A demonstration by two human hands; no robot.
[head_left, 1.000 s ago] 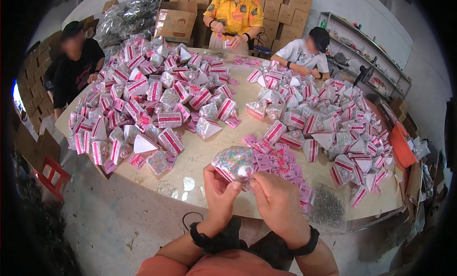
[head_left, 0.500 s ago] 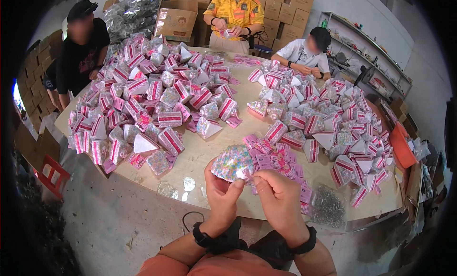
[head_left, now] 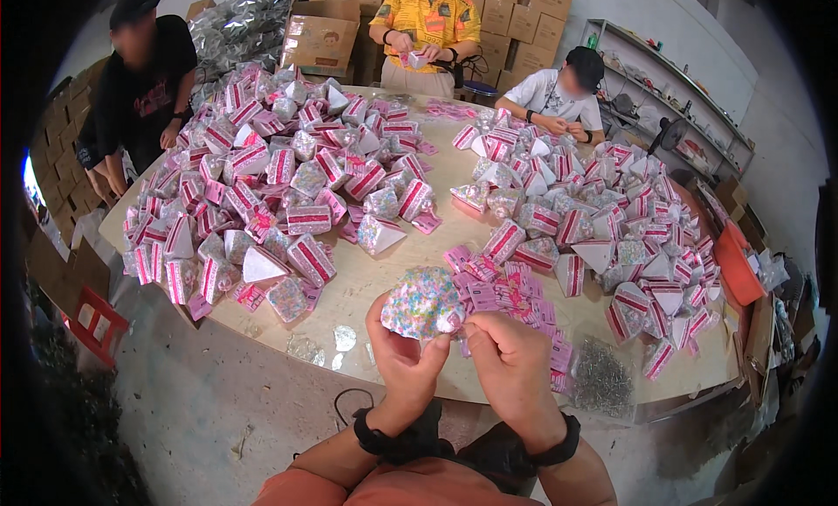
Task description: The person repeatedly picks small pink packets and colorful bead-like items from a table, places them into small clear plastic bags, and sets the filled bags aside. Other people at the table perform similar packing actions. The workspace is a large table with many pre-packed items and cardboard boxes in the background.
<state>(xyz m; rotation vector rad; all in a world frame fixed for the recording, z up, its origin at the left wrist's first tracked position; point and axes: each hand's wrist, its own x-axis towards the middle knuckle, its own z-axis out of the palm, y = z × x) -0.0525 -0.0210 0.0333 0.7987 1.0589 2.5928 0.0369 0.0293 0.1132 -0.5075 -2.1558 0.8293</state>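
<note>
A toy cake slice [head_left: 419, 301] with a white top dotted in pastel sprinkles is held above the table's near edge. My left hand [head_left: 403, 359] is closed round it from the left and below, thumb on its near side. My right hand [head_left: 511, 353] pinches close by the toy's right corner; what lies between thumb and finger is too small to make out. Just beyond my hands, pink printed cards [head_left: 502, 290] lie in a loose heap. A clear bag of small dark metal pieces [head_left: 602, 379] rests right of my right hand.
Bagged cake slices form a large pile [head_left: 288, 174] on the left and another pile [head_left: 602, 218] on the right of the pale table [head_left: 393, 253]. Three people stand or sit round its far side. An orange bin [head_left: 740, 266] stands at the right edge, a red stool [head_left: 96, 327] at the left.
The cake slice has tilted in my left hand, so more of its sprinkled top faces up. My right hand keeps its pinch at nearly the same place.
</note>
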